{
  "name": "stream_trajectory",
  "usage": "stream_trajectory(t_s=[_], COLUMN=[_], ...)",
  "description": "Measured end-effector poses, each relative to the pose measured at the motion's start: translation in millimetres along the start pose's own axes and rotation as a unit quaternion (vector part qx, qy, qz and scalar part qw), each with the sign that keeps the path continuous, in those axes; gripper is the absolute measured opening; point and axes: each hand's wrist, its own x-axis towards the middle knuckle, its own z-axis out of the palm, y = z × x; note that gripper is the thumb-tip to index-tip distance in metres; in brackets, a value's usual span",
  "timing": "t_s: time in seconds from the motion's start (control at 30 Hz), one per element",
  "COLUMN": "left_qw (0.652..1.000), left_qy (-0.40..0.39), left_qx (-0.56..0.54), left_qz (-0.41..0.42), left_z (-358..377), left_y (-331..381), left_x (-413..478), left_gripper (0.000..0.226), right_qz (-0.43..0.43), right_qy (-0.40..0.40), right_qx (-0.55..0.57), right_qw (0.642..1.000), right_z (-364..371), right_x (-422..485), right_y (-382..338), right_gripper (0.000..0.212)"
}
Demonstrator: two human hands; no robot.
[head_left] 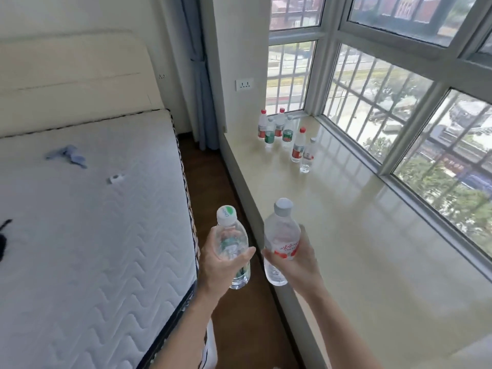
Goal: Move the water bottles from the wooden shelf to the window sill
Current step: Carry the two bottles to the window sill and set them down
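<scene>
With fingers clamped, my left hand [221,265] holds a green-label bottle [232,237], my right hand [298,258] a red-label bottle [281,237] (both upright); six bottles [287,134] stand far along the window sill [359,235].

- green-label bottle [234,243], in the fingers [241,258] of the left hand [218,265]: clear glossy plastic, ribbed wall; smooth white plastic cap.
- red-label bottle [281,235], in the fingers [267,255] of the right hand [298,259]: clear plastic, soft sheen; matt grey cap.
- window sill [372,249], right of the right fingers: cream, polished, stone-like, highly reflective.
- far bottles [287,134], well beyond the fingers: clear shiny plastic.
- mattress [93,222], left of the left fingers: white quilted cloth, matt.
- floor [210,182], beyond the fingers: brown wood, low sheen.
- curtain [201,75]: grey-blue cloth, matt.
</scene>
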Motion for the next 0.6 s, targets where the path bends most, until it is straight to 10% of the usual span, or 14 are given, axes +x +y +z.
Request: stream_trajectory(t_s=[0.6], left_qw=[0.994], left_qy=[0.101], left_qx=[-0.011], left_qz=[-0.037], left_z=[-38.3], left_y=[-35.0], left_x=[195.9], left_gripper=[0.055], right_qz=[-0.054], right_qy=[-0.139], right_qx=[0.055], right_qw=[0.987], right_z=[109.2], right_x=[217.7], right_y=[4.9], right_gripper=[0.059])
